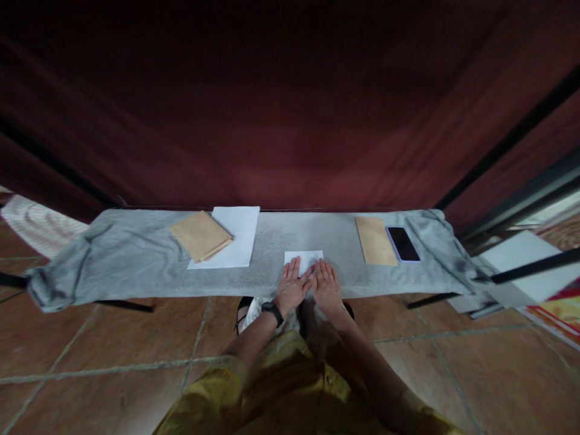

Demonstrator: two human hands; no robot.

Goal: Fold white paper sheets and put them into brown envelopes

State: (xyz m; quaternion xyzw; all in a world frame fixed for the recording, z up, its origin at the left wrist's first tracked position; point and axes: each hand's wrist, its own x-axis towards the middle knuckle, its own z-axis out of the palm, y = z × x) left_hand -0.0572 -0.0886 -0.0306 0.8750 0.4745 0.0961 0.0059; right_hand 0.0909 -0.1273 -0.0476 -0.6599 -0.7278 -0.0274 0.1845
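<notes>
A small white sheet of paper (302,256), perhaps folded, lies near the front edge of the cloth-covered table. My left hand (290,287) rests flat on its left part, fingers stretched forward. On its right side lies my right hand (326,287), also flat with fingers extended. The two thumbs meet or nearly meet over the paper. Both palms cover the paper's near part, so that edge is hidden. A dark band (272,313) is on my left wrist.
Brown envelopes (202,234) lie on white sheets (238,226) to the left. At the right are a single brown envelope (376,240) and a phone (403,244). Grey cloth (136,254) covers the narrow table. A dark red curtain-like surface (290,151) rises behind it.
</notes>
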